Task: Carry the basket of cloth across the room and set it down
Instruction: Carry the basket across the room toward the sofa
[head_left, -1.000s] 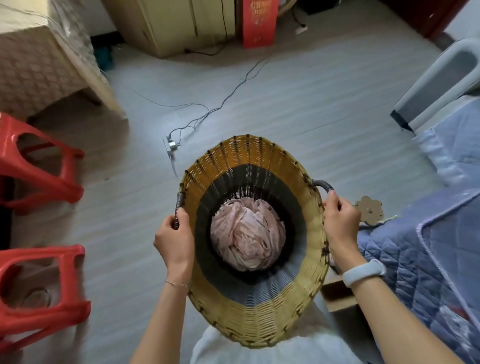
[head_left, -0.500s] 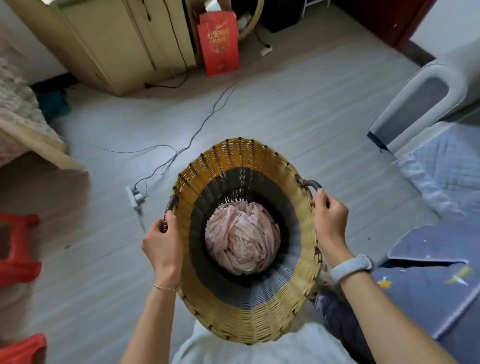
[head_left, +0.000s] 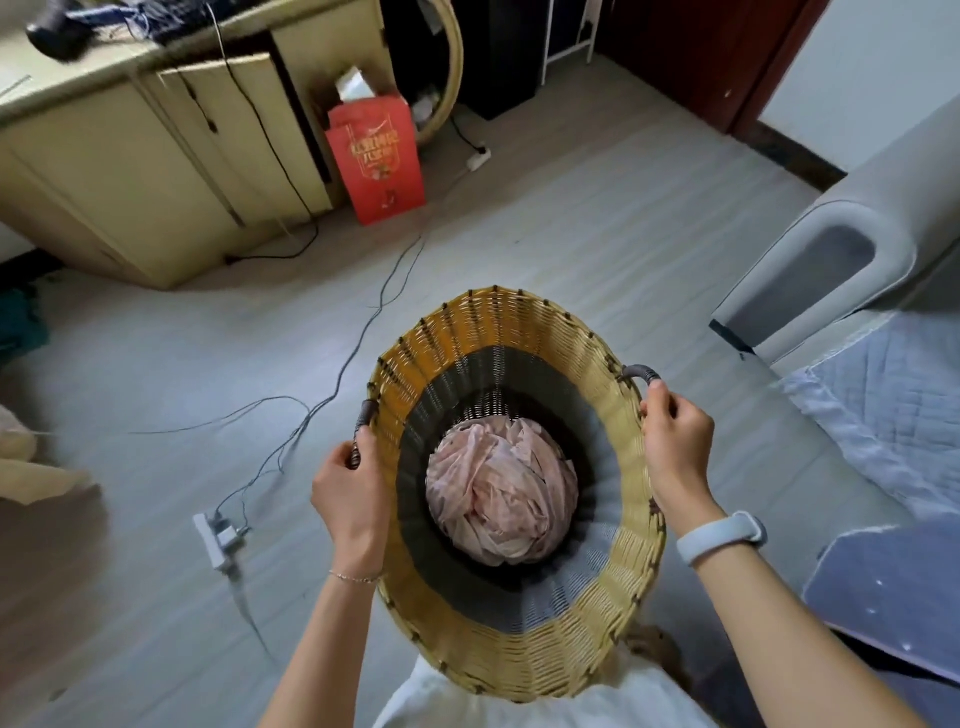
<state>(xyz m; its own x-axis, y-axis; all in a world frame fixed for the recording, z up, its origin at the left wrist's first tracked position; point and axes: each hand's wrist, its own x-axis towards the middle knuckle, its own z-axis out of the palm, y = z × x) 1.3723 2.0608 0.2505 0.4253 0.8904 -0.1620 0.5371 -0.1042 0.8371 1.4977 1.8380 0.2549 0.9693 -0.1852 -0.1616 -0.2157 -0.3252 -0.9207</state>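
Above the grey floor, left hand (head_left: 349, 499) and right hand (head_left: 674, 439) each clamp a handle of the basket (head_left: 519, 644), pink cloth (head_left: 501, 493) bunched at its bottom; cables (head_left: 358, 338) and power strip (head_left: 218, 540) underfoot could trip the carrier.

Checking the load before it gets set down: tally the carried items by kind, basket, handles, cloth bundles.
Basket: 1
Handles: 2, the left hand grips one and the right hand the other
Pink cloth bundle: 1
Total: 4
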